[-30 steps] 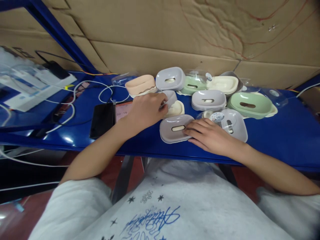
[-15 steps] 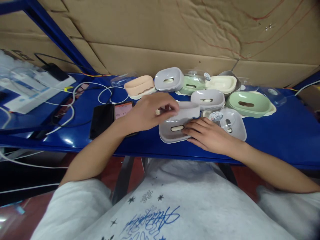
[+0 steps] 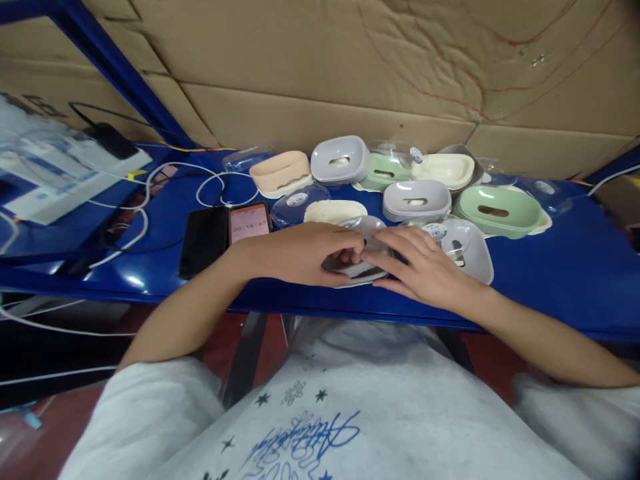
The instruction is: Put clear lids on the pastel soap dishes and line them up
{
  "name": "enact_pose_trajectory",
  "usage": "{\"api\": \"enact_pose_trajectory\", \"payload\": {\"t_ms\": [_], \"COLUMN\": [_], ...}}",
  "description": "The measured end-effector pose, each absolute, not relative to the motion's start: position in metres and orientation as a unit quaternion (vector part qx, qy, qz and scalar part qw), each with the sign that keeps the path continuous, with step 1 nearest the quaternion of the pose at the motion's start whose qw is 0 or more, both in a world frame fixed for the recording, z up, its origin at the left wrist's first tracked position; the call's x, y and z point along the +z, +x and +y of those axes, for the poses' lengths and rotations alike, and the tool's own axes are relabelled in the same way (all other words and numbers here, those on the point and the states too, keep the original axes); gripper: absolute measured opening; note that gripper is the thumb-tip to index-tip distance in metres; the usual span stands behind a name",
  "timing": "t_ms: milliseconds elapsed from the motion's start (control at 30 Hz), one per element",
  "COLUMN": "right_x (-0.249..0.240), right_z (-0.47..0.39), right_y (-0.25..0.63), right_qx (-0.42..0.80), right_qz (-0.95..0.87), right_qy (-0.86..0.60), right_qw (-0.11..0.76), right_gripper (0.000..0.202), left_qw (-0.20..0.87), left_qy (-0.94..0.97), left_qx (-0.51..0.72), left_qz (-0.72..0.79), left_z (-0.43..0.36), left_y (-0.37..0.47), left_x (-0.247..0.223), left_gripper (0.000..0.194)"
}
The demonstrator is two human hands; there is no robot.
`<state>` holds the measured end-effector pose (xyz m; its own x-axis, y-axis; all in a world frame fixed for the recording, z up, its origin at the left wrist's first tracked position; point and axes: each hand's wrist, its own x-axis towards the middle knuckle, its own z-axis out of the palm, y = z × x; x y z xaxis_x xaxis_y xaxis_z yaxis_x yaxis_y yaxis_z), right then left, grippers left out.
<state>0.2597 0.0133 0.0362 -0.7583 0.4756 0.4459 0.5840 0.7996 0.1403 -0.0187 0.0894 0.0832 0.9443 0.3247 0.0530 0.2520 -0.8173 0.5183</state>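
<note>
Both hands are on a grey oval dish (image 3: 373, 230) near the table's front edge. My left hand (image 3: 313, 253) curls over its left side, thumb at the front rim, fingers bent inside around a grey piece. From the right, my right hand (image 3: 420, 263) reaches to the dish with its fingertips near the left ones. Behind them lie a cream oval piece (image 3: 335, 211) and a clear lid (image 3: 300, 203) with a round label. A grey dish (image 3: 470, 247) with a clear labelled lid (image 3: 435, 232) sits beside my right hand.
Grey dishes (image 3: 340, 159), a peach one (image 3: 280, 173), green ones (image 3: 497, 210) and a cream one (image 3: 445, 170) stand at the back. At left are a phone showing a timer (image 3: 249, 221), cables and a white box (image 3: 75, 187).
My left hand has moved down and forward over the dish, taking the grey piece down with it. The cream piece and the clear lid behind now show. My right hand has shifted slightly, its fingers higher.
</note>
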Motion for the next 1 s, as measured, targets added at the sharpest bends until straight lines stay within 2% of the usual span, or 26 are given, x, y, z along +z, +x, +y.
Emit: {"api": "enact_pose_trajectory", "payload": {"t_ms": [133, 300, 700, 833, 1000], "right_x": [0.034, 0.034, 0.037, 0.031, 0.024], "right_z": [0.016, 0.015, 0.014, 0.015, 0.016], "right_y": [0.259, 0.258, 0.254, 0.253, 0.253], "right_qx": [-0.119, -0.132, -0.148, -0.132, -0.096], "right_qz": [-0.935, -0.930, -0.936, -0.939, -0.937], "right_qy": [-0.291, -0.295, -0.262, -0.272, -0.302], "right_qw": [0.164, 0.174, 0.181, 0.164, 0.143], "right_gripper": [0.053, 0.041, 0.023, 0.029, 0.050], "left_qw": [0.294, 0.258, 0.182, 0.130, 0.011], "left_qy": [0.942, 0.952, 0.973, 0.981, 0.982], "left_qx": [0.011, 0.006, 0.012, 0.002, 0.021], "left_qz": [0.160, 0.163, 0.138, 0.141, 0.189], "left_z": [0.091, 0.090, 0.081, 0.078, 0.080], "left_y": [-0.021, -0.018, -0.011, -0.008, -0.006], "left_x": [0.081, 0.081, 0.075, 0.069, 0.062], "left_gripper": [0.028, 0.022, 0.024, 0.025, 0.042]}}
